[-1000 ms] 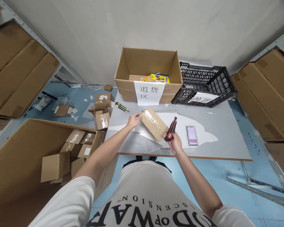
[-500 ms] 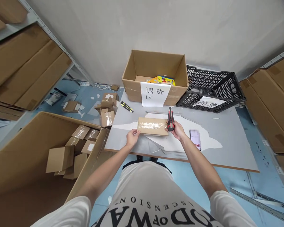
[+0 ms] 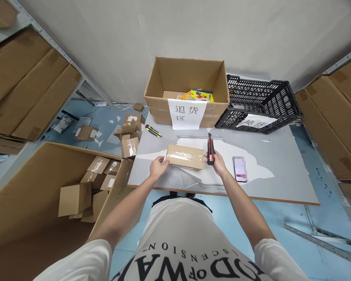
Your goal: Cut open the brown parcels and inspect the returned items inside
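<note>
The flat brown cardboard parcel, sealed with clear tape along its top face, lies flat on the grey bench, in front of the large open cardboard box bearing a white paper label.

The left hand rests at the parcel's left end, fingers curled against its edge and touching it. The right hand is at the parcel's right end, closed around a red and black utility knife. The knife stands nearly upright, just beside the parcel's right edge; whether its blade touches the cardboard cannot be told.

A yellow and black utility knife lies on the bench, left of and beyond the parcel. A smartphone lies on the bench to the right of the parcel. A black plastic crate stands to the right of the parcel, beyond it, beside the large box.
</note>
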`<state>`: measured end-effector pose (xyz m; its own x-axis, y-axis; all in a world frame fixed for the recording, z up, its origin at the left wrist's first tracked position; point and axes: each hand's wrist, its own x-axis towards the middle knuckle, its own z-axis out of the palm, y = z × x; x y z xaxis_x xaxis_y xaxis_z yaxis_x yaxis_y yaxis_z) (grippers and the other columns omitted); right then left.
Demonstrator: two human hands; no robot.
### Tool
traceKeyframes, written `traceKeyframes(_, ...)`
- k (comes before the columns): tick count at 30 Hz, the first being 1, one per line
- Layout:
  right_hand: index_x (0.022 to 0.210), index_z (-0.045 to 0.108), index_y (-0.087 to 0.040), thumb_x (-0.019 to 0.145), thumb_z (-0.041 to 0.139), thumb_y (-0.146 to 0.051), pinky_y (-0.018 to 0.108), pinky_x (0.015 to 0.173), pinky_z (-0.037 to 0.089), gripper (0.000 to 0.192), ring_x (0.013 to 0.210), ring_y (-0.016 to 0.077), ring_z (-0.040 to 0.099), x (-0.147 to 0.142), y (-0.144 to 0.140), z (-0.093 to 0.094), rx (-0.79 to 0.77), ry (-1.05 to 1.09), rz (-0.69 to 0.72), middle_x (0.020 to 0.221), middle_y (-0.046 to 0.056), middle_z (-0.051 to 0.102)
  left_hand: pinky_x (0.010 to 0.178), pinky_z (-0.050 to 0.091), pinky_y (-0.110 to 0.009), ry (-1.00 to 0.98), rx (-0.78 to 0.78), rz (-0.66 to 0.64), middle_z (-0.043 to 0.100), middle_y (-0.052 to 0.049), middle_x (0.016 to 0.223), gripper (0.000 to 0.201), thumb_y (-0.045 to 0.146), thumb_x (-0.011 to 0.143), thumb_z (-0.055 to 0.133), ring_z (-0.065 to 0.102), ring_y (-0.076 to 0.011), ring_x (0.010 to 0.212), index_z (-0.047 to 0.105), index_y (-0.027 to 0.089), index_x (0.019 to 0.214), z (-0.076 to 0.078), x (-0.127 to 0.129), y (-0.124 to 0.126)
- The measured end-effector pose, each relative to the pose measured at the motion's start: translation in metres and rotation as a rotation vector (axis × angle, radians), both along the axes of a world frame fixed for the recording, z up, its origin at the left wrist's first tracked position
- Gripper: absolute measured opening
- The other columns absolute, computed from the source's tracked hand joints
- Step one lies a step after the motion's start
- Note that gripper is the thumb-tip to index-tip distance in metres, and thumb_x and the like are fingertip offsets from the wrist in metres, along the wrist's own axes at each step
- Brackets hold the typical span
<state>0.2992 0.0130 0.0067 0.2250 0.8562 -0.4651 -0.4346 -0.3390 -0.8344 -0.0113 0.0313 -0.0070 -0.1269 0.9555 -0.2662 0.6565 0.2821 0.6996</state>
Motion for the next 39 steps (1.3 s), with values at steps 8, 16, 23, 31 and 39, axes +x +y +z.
traceKeyframes(8, 0.108, 0.056, -0.019, 0.070, 0.062, -0.041, 0.021, 0.037, 0.044, 0.045, 0.052, 0.0100, 0.054, 0.017, -0.058, -0.009, -0.025, -0.231, 0.051, 0.090, 0.003, 0.065, 0.112, 0.018, -0.049, 0.219, 0.274, -0.545, 0.017, -0.018, 0.153, 0.090, 0.053, 0.067, 0.066, 0.014, -0.0337, 0.141, 0.033, 0.013, 0.140, 0.029, 0.026, 0.029)
traceKeyframes(16, 0.141, 0.033, -0.025, 0.069, 0.068, -0.047, 0.018, 0.032, 0.035, 0.082, 0.046, 0.0079, 0.050, 0.006, -0.090, -0.017, -0.040, -0.209, 0.123, 0.090, 0.003, 0.066, 0.108, -0.009, -0.059, 0.412, 0.281, -0.909, 0.013, -0.021, 0.153, 0.126, 0.070, 0.043, 0.073, 0.006, -0.0417, 0.140, 0.023, 0.015, 0.145, 0.030, 0.063, 0.051)
traceKeyframes(23, 0.141, 0.036, -0.025, 0.069, 0.068, -0.047, 0.017, 0.031, 0.032, 0.081, 0.045, 0.0072, 0.049, 0.007, -0.091, -0.016, -0.049, -0.198, 0.134, 0.089, 0.004, 0.066, 0.109, -0.010, -0.056, 0.392, 0.270, -0.910, 0.028, -0.022, 0.147, 0.125, 0.069, 0.043, 0.073, 0.018, -0.0404, 0.138, 0.026, 0.014, 0.144, 0.023, 0.064, 0.051)
traceKeyframes(31, 0.138, 0.041, -0.024, 0.068, 0.068, -0.048, 0.016, 0.029, 0.027, 0.079, 0.037, 0.0053, 0.044, 0.017, -0.089, -0.011, -0.099, -0.232, 0.191, 0.076, 0.000, 0.066, 0.111, -0.004, -0.051, 0.406, 0.265, -0.888, 0.032, -0.019, 0.147, 0.119, 0.067, 0.044, 0.074, 0.020, -0.0394, 0.137, 0.030, 0.017, 0.143, 0.020, 0.065, 0.050)
traceKeyframes(39, 0.138, 0.043, -0.021, 0.070, 0.067, -0.045, 0.017, 0.029, 0.025, 0.076, 0.032, 0.0048, 0.037, 0.033, -0.091, -0.007, -0.113, -0.304, 0.329, 0.061, -0.004, 0.059, 0.112, -0.005, -0.050, 0.396, 0.319, -0.867, 0.034, -0.020, 0.145, 0.122, 0.069, 0.045, 0.072, 0.024, -0.0395, 0.134, 0.029, 0.013, 0.143, 0.012, 0.063, 0.049)
